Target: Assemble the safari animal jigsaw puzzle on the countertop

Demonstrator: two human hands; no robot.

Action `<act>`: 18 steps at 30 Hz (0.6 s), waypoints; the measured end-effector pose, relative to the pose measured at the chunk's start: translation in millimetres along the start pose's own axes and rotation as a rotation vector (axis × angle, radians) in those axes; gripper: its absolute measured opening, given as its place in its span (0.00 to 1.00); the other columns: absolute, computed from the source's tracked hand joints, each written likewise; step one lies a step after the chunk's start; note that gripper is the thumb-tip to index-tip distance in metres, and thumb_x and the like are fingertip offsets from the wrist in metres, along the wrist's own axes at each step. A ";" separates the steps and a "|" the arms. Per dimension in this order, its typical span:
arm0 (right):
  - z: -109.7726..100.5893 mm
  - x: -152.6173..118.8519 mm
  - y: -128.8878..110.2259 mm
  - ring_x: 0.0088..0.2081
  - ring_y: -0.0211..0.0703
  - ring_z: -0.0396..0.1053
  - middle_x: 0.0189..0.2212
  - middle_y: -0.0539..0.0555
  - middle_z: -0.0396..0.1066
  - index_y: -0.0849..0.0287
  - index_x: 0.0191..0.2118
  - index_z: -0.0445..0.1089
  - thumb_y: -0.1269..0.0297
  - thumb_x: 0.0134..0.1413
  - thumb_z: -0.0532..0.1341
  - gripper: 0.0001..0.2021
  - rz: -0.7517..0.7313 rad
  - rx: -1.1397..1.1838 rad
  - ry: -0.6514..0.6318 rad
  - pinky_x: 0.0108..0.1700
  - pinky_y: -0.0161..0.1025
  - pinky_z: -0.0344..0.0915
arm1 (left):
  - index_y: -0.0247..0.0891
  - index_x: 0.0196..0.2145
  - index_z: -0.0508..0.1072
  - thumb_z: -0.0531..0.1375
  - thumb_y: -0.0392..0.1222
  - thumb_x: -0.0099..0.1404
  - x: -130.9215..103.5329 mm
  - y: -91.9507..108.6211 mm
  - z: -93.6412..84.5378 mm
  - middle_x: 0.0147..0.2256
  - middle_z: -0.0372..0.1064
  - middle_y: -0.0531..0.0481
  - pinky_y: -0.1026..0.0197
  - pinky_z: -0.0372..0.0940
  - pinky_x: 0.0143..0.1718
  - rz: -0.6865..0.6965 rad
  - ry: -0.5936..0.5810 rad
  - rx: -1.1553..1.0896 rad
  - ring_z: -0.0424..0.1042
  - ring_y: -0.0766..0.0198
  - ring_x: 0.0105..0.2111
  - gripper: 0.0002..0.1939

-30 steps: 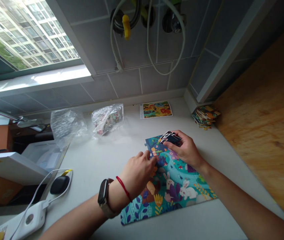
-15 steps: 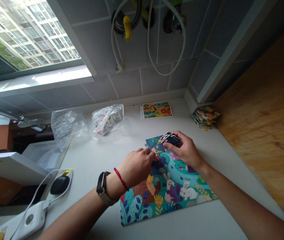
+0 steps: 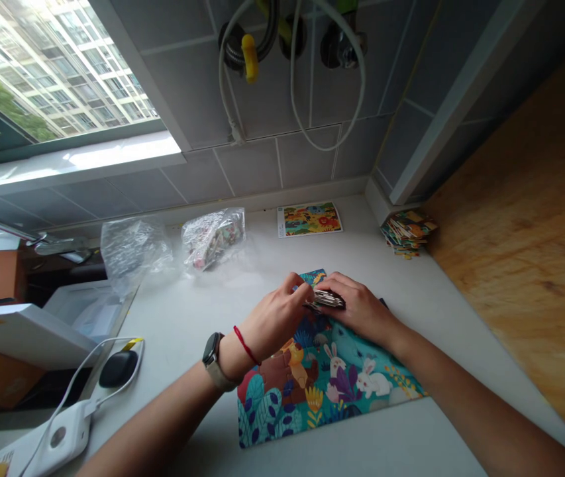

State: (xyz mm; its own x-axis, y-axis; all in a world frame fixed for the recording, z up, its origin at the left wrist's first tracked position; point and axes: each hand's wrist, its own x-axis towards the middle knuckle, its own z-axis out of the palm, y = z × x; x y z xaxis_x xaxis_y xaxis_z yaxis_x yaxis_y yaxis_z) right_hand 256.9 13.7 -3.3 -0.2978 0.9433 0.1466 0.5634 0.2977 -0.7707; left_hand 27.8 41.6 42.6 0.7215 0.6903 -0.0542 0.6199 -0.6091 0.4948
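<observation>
A colourful puzzle [image 3: 346, 377] with rabbits and plants lies joined together on the white counter, below both hands. My right hand [image 3: 359, 310] is closed around a stack of puzzle pieces [image 3: 328, 299], held over the puzzle's upper part. My left hand [image 3: 282, 315], with a watch and a red string at the wrist, meets the left end of that stack with thumb and fingers pinched together. Its fingertips partly hide what is between them. The hands cover much of the puzzle's top area.
A picture card [image 3: 309, 219] lies near the wall. Loose pieces are piled [image 3: 407, 232] in the right corner. Crumpled clear bags [image 3: 215, 238] lie at the back left. A power strip [image 3: 38, 437] with a cable and a black plug [image 3: 118, 368] is at the front left.
My left hand has risen slightly and now meets the stack. My right hand has moved down and left, tilting the stack so that the piece edges show.
</observation>
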 end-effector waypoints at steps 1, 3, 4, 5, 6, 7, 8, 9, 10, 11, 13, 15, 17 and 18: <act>0.0 -0.3 -0.5 0.49 0.50 0.78 0.47 0.54 0.78 0.51 0.50 0.77 0.63 0.61 0.71 0.12 0.003 -0.008 -0.008 0.52 0.43 0.73 | 0.41 0.48 0.66 0.58 0.27 0.70 1.3 -1.5 2.4 0.52 0.66 0.46 0.58 0.75 0.43 -0.007 0.023 -0.022 0.77 0.63 0.38 0.13; 0.1 -1.0 -2.0 0.51 0.51 0.78 0.49 0.55 0.77 0.51 0.53 0.76 0.66 0.60 0.71 0.16 0.025 -0.022 -0.025 0.53 0.44 0.73 | 0.42 0.49 0.66 0.61 0.27 0.67 3.2 -4.6 7.9 0.53 0.65 0.47 0.56 0.76 0.47 -0.019 0.071 -0.070 0.77 0.61 0.41 0.17; 0.2 -1.2 -2.8 0.52 0.52 0.77 0.50 0.55 0.77 0.51 0.55 0.76 0.67 0.59 0.71 0.18 0.040 -0.028 -0.032 0.54 0.45 0.73 | 0.42 0.51 0.66 0.62 0.26 0.66 3.9 -5.9 10.5 0.54 0.65 0.46 0.55 0.77 0.48 -0.023 0.094 -0.099 0.78 0.61 0.42 0.19; 0.3 -1.4 -3.6 0.52 0.52 0.77 0.51 0.55 0.76 0.51 0.56 0.75 0.69 0.58 0.71 0.20 0.054 -0.032 -0.039 0.55 0.45 0.73 | 0.43 0.53 0.66 0.62 0.26 0.66 4.3 -7.0 12.8 0.56 0.64 0.46 0.54 0.77 0.50 -0.027 0.116 -0.131 0.78 0.60 0.44 0.22; 0.2 -1.6 -4.3 0.53 0.52 0.77 0.51 0.55 0.76 0.51 0.56 0.75 0.71 0.57 0.71 0.21 0.066 -0.036 -0.046 0.55 0.45 0.72 | 0.44 0.56 0.65 0.62 0.26 0.66 4.6 -7.9 14.7 0.58 0.63 0.45 0.54 0.77 0.51 -0.031 0.138 -0.167 0.78 0.59 0.46 0.24; -0.1 -1.6 -4.8 0.53 0.52 0.77 0.51 0.55 0.76 0.51 0.57 0.75 0.72 0.57 0.71 0.22 0.075 -0.038 -0.056 0.55 0.45 0.72 | 0.45 0.59 0.63 0.62 0.26 0.66 5.0 -8.5 16.1 0.60 0.62 0.44 0.54 0.77 0.52 -0.034 0.158 -0.205 0.78 0.58 0.49 0.27; -0.7 -1.5 -5.2 0.52 0.52 0.77 0.51 0.54 0.76 0.51 0.57 0.75 0.74 0.57 0.70 0.22 0.080 -0.040 -0.067 0.55 0.45 0.72 | 0.46 0.62 0.62 0.62 0.26 0.66 5.3 -9.0 17.1 0.62 0.60 0.44 0.53 0.77 0.53 -0.038 0.174 -0.239 0.77 0.58 0.51 0.30; -1.6 -1.4 -5.5 0.52 0.52 0.77 0.51 0.54 0.76 0.51 0.57 0.75 0.74 0.57 0.69 0.23 0.080 -0.041 -0.077 0.55 0.45 0.72 | 0.46 0.64 0.60 0.63 0.27 0.66 5.7 -9.4 17.8 0.64 0.59 0.43 0.53 0.77 0.55 -0.042 0.184 -0.262 0.77 0.57 0.53 0.33; -2.9 -1.2 -5.8 0.53 0.52 0.77 0.51 0.55 0.76 0.51 0.58 0.75 0.74 0.57 0.69 0.24 0.078 -0.041 -0.086 0.56 0.45 0.72 | 0.47 0.65 0.60 0.63 0.27 0.66 6.2 -9.8 18.3 0.64 0.60 0.43 0.52 0.76 0.56 -0.045 0.183 -0.271 0.76 0.56 0.55 0.34; -4.5 -1.1 -6.2 0.53 0.52 0.77 0.52 0.55 0.75 0.51 0.59 0.74 0.73 0.57 0.70 0.24 0.073 -0.039 -0.096 0.56 0.45 0.72 | 0.47 0.65 0.60 0.64 0.28 0.66 6.8 -10.2 18.7 0.63 0.62 0.44 0.51 0.75 0.57 -0.047 0.176 -0.260 0.75 0.55 0.56 0.35; -8.1 -1.0 -7.7 0.54 0.53 0.76 0.53 0.56 0.75 0.52 0.58 0.75 0.70 0.55 0.73 0.24 0.057 -0.032 -0.124 0.57 0.45 0.72 | 0.47 0.64 0.62 0.65 0.29 0.66 7.9 -11.1 20.4 0.59 0.68 0.46 0.49 0.73 0.59 -0.050 0.154 -0.208 0.75 0.53 0.57 0.33; -10.7 -1.3 -10.1 0.53 0.54 0.77 0.53 0.56 0.75 0.53 0.55 0.76 0.66 0.54 0.76 0.23 0.043 -0.027 -0.154 0.57 0.44 0.72 | 0.47 0.63 0.64 0.64 0.29 0.67 8.9 -12.0 23.6 0.56 0.71 0.48 0.50 0.73 0.60 -0.058 0.146 -0.174 0.75 0.53 0.57 0.30; -11.2 -2.1 -12.7 0.52 0.54 0.77 0.52 0.56 0.75 0.53 0.53 0.77 0.62 0.55 0.76 0.20 0.039 -0.027 -0.164 0.56 0.44 0.73 | 0.46 0.62 0.65 0.63 0.29 0.68 9.4 -12.7 27.2 0.55 0.71 0.48 0.53 0.74 0.58 -0.073 0.151 -0.192 0.76 0.55 0.54 0.28; -10.6 -2.4 -13.6 0.52 0.54 0.77 0.52 0.56 0.75 0.53 0.53 0.77 0.60 0.56 0.75 0.19 0.040 -0.028 -0.155 0.55 0.45 0.73 | 0.46 0.62 0.66 0.62 0.28 0.68 9.6 -13.1 28.5 0.55 0.71 0.48 0.55 0.74 0.56 -0.080 0.152 -0.210 0.77 0.57 0.52 0.28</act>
State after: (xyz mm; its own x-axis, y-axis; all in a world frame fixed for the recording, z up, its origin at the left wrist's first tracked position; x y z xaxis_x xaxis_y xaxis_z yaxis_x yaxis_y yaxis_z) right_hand 258.2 9.0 13.4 -0.3889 0.9211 0.0163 0.5979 0.2658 -0.7562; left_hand 35.5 45.0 10.9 0.6084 0.7933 0.0230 0.5838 -0.4670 0.6641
